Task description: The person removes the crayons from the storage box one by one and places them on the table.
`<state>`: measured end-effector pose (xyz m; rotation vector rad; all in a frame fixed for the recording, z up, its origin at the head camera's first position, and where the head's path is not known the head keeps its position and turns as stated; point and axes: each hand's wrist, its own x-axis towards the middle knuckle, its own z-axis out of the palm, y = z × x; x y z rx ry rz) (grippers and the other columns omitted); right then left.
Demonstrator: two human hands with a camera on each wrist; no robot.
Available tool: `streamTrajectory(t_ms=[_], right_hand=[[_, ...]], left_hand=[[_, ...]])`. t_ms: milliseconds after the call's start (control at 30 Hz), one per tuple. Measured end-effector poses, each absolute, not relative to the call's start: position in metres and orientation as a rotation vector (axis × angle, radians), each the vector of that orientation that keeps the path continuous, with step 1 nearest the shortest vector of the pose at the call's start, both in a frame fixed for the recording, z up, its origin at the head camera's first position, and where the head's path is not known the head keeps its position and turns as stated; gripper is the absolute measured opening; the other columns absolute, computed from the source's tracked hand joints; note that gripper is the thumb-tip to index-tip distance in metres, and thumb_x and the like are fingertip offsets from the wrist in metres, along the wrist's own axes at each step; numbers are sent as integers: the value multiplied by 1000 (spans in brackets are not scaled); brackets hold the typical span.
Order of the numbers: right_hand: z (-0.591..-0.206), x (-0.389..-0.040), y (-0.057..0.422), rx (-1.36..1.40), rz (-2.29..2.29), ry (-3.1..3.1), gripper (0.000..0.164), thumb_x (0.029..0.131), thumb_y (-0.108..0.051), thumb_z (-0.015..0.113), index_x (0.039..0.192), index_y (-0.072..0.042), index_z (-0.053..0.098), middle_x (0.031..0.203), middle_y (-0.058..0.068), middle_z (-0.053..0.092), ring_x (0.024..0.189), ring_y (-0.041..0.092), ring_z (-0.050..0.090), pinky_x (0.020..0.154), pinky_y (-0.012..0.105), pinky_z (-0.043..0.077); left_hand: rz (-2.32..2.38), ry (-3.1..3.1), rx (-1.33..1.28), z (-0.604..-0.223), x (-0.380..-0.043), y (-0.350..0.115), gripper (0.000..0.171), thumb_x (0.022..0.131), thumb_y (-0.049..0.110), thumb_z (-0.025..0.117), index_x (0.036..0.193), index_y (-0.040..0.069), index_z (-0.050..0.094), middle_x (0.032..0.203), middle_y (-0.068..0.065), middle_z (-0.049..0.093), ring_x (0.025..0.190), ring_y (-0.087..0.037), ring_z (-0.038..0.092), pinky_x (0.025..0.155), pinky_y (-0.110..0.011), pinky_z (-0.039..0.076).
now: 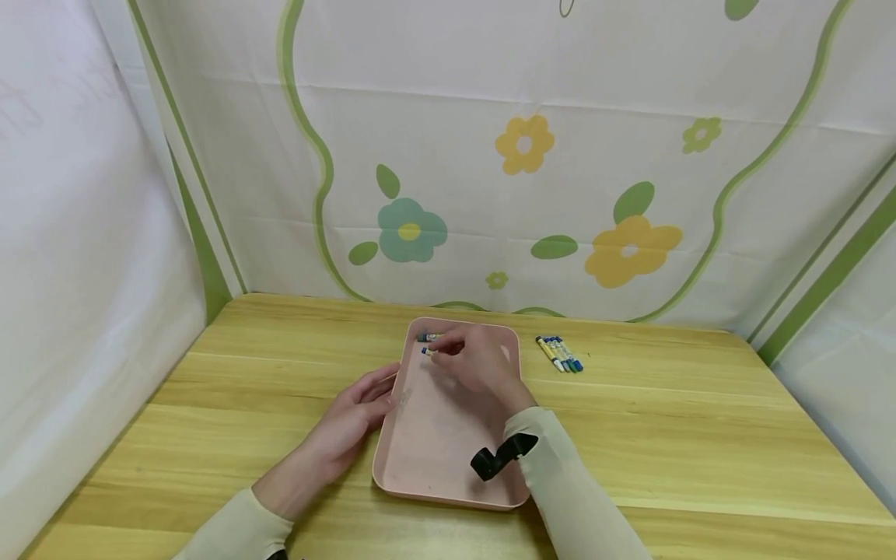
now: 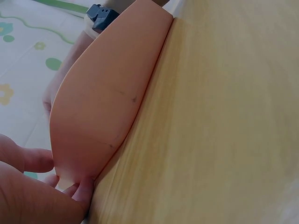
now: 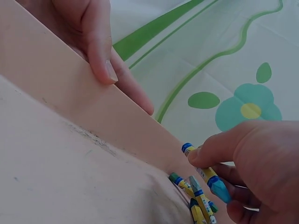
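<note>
The right hand (image 1: 479,359) pinches a yellow-wrapped crayon (image 3: 205,173) with blue ends between thumb and fingers, over the far left part of a pink tray (image 1: 448,459). In the head view, the curled fingers cover most of this crayon, leaving one small end showing; the right wrist view shows more of it, though a fingertip crosses its wrapper. Just below are more crayons (image 3: 202,198), lying crossed in the tray's corner. Their lower ends run out of that view and they overlap, so I cannot give a sure count; from the head, only one shows past the hand.

The left hand (image 1: 357,412) holds the tray's left rim, thumb over the edge and fingers against the outer wall; some fingertips are hidden in the left wrist view, where the hand is cut off.

To the right of the tray, on the wooden table (image 1: 700,435), a row of crayons (image 1: 558,354) lies side by side, too small to read. The right forearm hides part of the tray's right edge.
</note>
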<state>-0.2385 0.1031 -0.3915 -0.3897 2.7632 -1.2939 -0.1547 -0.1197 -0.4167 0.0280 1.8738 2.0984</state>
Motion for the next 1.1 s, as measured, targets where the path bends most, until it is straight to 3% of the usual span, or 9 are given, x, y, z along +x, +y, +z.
streamTrajectory(t_ms=[167, 333, 500, 600, 767, 933, 1100], right_hand=[[-389, -237, 103, -362, -1372, 2738, 14, 95, -21, 81, 108, -26, 86, 114, -9, 78, 104, 13, 68, 86, 31, 60], [-384, -236, 104, -355, -1360, 2791, 15, 94, -25, 83, 108, -30, 86, 110, -13, 79, 103, 9, 70, 90, 33, 60], [-378, -236, 105, -362, -1151, 3016, 14, 92, -42, 83, 105, -41, 85, 92, -22, 77, 89, 3, 68, 87, 34, 53], [-375, -237, 106, -345, -1131, 3046, 13, 91, -44, 82, 104, -42, 84, 87, -21, 75, 84, 3, 66, 87, 36, 50], [-370, -238, 108, -320, -1278, 2953, 13, 91, -35, 84, 104, -36, 85, 95, -15, 76, 84, 7, 67, 81, 35, 54], [-367, -239, 116, -391, -1457, 2844, 13, 94, -21, 82, 106, -20, 86, 103, -1, 78, 85, 15, 70, 70, 30, 58], [-365, -243, 128, -408, -1493, 2826, 14, 96, -19, 80, 108, -16, 85, 103, 3, 80, 88, 21, 73, 70, 29, 60]], left_hand=[[2093, 1873, 31, -416, -154, -120, 59, 108, 5, 51, 164, 9, 37, 172, -17, 36, 158, -33, 37, 129, -51, 32], [2083, 1869, 32, -416, -154, -120, 59, 108, 7, 52, 165, 11, 36, 172, -16, 35, 158, -33, 37, 130, -51, 32], [2076, 1881, 21, -415, -154, -120, 59, 108, 7, 52, 165, 11, 37, 172, -16, 36, 158, -33, 38, 129, -51, 32], [2068, 1892, 12, -414, -153, -119, 59, 108, 8, 53, 164, 11, 38, 172, -16, 37, 158, -33, 38, 129, -50, 33], [2068, 1893, 17, -412, -153, -119, 59, 108, 8, 53, 164, 10, 38, 172, -16, 37, 158, -33, 38, 129, -51, 33], [2072, 1889, 18, -412, -153, -119, 59, 107, 7, 53, 164, 9, 37, 172, -17, 36, 158, -34, 37, 129, -51, 32], [2078, 1889, 9, -413, -153, -119, 59, 107, 5, 52, 164, 8, 37, 172, -17, 36, 158, -34, 37, 129, -52, 32]])
